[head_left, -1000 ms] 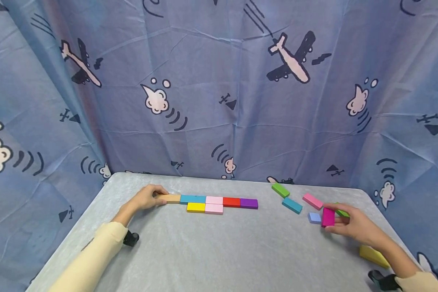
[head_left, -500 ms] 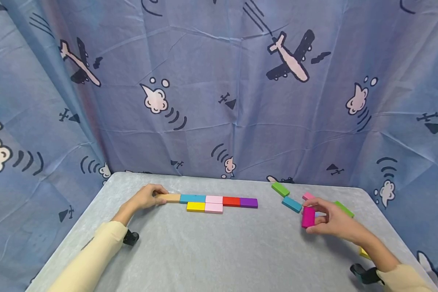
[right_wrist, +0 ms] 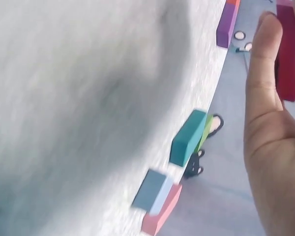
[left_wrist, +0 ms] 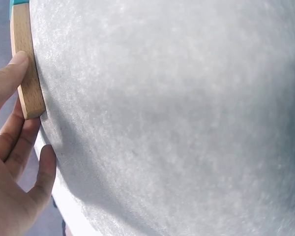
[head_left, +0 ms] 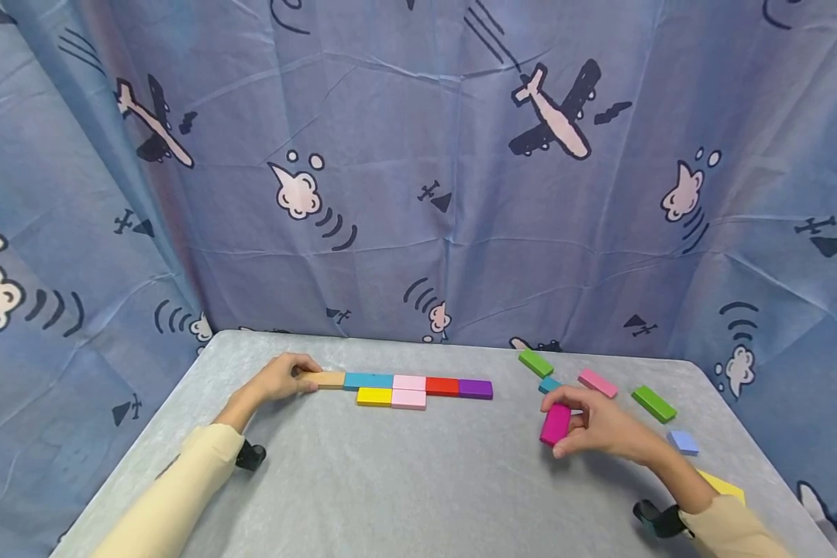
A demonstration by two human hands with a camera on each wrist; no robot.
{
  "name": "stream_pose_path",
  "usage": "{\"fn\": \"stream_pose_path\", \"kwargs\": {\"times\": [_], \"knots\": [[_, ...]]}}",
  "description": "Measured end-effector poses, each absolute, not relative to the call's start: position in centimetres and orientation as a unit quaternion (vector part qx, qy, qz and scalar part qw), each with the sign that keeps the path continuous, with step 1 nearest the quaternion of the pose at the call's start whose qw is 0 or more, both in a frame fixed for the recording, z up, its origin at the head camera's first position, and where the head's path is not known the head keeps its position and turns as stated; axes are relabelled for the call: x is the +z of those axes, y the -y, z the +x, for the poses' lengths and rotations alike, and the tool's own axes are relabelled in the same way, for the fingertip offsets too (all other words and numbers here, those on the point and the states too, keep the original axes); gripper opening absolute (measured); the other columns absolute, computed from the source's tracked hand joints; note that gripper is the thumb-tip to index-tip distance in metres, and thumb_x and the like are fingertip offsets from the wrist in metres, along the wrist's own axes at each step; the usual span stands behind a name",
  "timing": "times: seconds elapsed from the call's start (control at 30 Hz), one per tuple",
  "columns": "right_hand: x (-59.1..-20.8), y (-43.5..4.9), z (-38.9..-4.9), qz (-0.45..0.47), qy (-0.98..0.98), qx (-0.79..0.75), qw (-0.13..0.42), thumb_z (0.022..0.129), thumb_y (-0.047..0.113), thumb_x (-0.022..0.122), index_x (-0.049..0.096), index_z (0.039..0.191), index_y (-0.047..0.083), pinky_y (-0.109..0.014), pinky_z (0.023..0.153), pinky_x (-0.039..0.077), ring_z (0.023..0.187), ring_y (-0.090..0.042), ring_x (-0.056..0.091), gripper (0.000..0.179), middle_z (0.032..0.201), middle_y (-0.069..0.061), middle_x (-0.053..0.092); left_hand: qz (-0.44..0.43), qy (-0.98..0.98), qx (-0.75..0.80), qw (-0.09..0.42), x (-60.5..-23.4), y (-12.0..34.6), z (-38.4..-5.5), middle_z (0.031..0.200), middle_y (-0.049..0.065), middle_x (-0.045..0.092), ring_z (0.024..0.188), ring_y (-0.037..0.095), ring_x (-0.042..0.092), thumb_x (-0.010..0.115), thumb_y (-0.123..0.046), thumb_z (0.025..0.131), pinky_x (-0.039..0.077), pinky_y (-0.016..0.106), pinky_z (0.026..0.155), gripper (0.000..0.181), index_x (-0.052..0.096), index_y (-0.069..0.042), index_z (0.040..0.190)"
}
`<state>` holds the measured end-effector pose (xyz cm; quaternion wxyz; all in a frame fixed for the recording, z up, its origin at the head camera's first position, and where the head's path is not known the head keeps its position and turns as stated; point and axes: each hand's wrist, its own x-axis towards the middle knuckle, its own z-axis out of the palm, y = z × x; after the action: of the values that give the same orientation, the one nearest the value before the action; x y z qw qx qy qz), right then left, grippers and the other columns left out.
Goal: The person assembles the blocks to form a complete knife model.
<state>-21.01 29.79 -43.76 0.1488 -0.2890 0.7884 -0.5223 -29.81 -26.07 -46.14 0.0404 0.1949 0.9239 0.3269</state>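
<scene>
In the head view, my left hand is at the left end of a row of flat blocks, pinching the plain wooden block. The left wrist view shows the thumb on one side of this wooden block and fingers behind it. Rightward along the row come a blue block, a light pink, a red and a purple block. A yellow block and another light pink one lie against its near side. My right hand holds a magenta block between thumb and fingers, above the table.
Loose blocks lie at the right: green, pink, another green, light blue and yellow. A teal block and a second light blue block show in the right wrist view. A patterned curtain hangs behind.
My right hand has carried the magenta block leftward, toward the row. A light blue block by the right forearm has come into sight. The left hand stays on the wooden block.
</scene>
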Motion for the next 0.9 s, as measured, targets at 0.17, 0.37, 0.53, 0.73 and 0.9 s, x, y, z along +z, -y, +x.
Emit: {"fn": "stream_pose_path", "kwargs": {"times": [0.17, 0.37, 0.53, 0.73, 0.9], "knots": [[-44.3, -28.3, -21.5, -0.310, -0.789, -0.509, 0.150, 0.079, -0.004, 0.084, 0.060, 0.114, -0.009, -0.030, 0.063, 0.055, 0.073, -0.016, 0.064, 0.042, 0.105, -0.023, 0.060, 0.192, -0.924, 0.327, 0.042, -46.2, 26.1, -29.9, 0.102, 0.006, 0.072, 0.094, 0.025, 0.063, 0.080, -0.007, 0.088, 0.047, 0.050, 0.088, 0.020, 0.076, -0.004, 0.107], [-44.5, -27.0, -21.9, -0.299, -0.796, -0.499, 0.164, 0.084, 0.003, 0.082, 0.062, 0.125, -0.008, -0.026, 0.063, 0.053, 0.071, -0.015, 0.063, 0.046, 0.112, -0.021, 0.061, 0.190, -0.925, 0.327, 0.042, -46.3, 26.1, -30.0, 0.102, 0.006, 0.072, 0.094, 0.026, 0.063, 0.080, -0.008, 0.088, 0.047, 0.050, 0.088, 0.020, 0.076, -0.005, 0.107], [-44.6, -26.3, -21.9, -0.305, -0.805, -0.483, 0.162, 0.093, 0.006, 0.075, 0.063, 0.130, -0.005, -0.027, 0.069, 0.054, 0.079, -0.016, 0.065, 0.041, 0.113, -0.018, 0.063, 0.188, -0.925, 0.326, 0.045, -46.4, 26.1, -30.0, 0.103, 0.006, 0.071, 0.095, 0.026, 0.063, 0.080, -0.008, 0.088, 0.047, 0.050, 0.089, 0.020, 0.076, -0.005, 0.107], [-44.7, -25.2, -21.8, -0.292, -0.834, -0.455, 0.108, 0.094, 0.013, 0.076, 0.069, 0.126, 0.004, -0.028, 0.077, 0.053, 0.094, -0.021, 0.059, 0.034, 0.111, -0.009, 0.064, 0.190, -0.926, 0.324, 0.039, -46.3, 26.1, -29.9, 0.102, 0.006, 0.072, 0.094, 0.025, 0.063, 0.081, -0.008, 0.088, 0.047, 0.050, 0.089, 0.019, 0.076, -0.005, 0.107], [-44.9, -23.8, -21.8, -0.280, -0.856, -0.431, 0.050, 0.092, 0.019, 0.079, 0.073, 0.121, 0.008, -0.031, 0.080, 0.051, 0.101, -0.023, 0.055, 0.032, 0.112, -0.004, 0.063, 0.189, -0.926, 0.324, 0.040, -46.3, 26.1, -29.9, 0.102, 0.006, 0.072, 0.094, 0.025, 0.062, 0.081, -0.008, 0.088, 0.047, 0.049, 0.088, 0.019, 0.076, -0.005, 0.107]]}}
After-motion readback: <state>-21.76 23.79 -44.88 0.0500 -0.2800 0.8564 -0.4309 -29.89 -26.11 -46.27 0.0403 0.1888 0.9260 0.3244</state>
